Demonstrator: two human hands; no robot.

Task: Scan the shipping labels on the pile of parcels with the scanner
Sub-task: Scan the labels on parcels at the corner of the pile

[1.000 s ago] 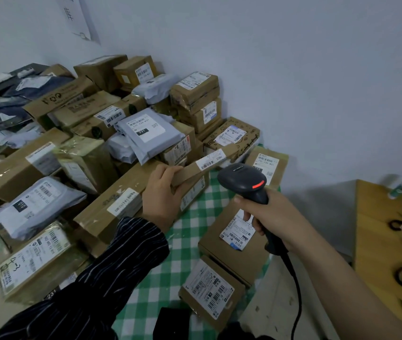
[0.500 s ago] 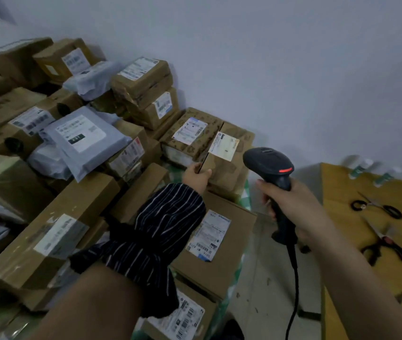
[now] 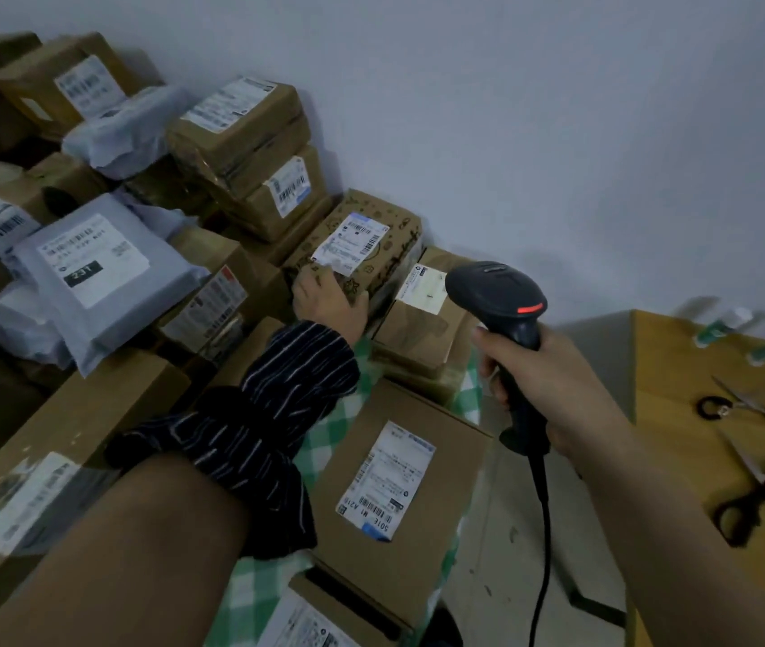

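Observation:
Brown cartons and grey mailer bags (image 3: pixel 91 273) with white shipping labels are piled on a green checked cloth (image 3: pixel 329 436) against the wall. My left hand (image 3: pixel 326 298), in a dark striped sleeve, grips the near edge of a printed brown box (image 3: pixel 385 235) whose label (image 3: pixel 352 242) faces up. To its right a flat parcel (image 3: pixel 417 333) lies with its label (image 3: pixel 422 287) up. My right hand (image 3: pixel 543 380) holds the black scanner (image 3: pixel 494 291) by its handle, head just right of that flat parcel, red light lit.
A wooden table (image 3: pixel 679 366) stands at the right with two pairs of scissors (image 3: pixel 754 410) and small green-and-white bottles (image 3: pixel 716 326). The scanner cable (image 3: pixel 541 530) hangs down over the floor gap. A labelled carton (image 3: pixel 399 483) sits in front of me.
My left hand has let go of the flat parcel, which now lies by the wall, and has moved left onto the printed box. The scanner has stayed beside it.

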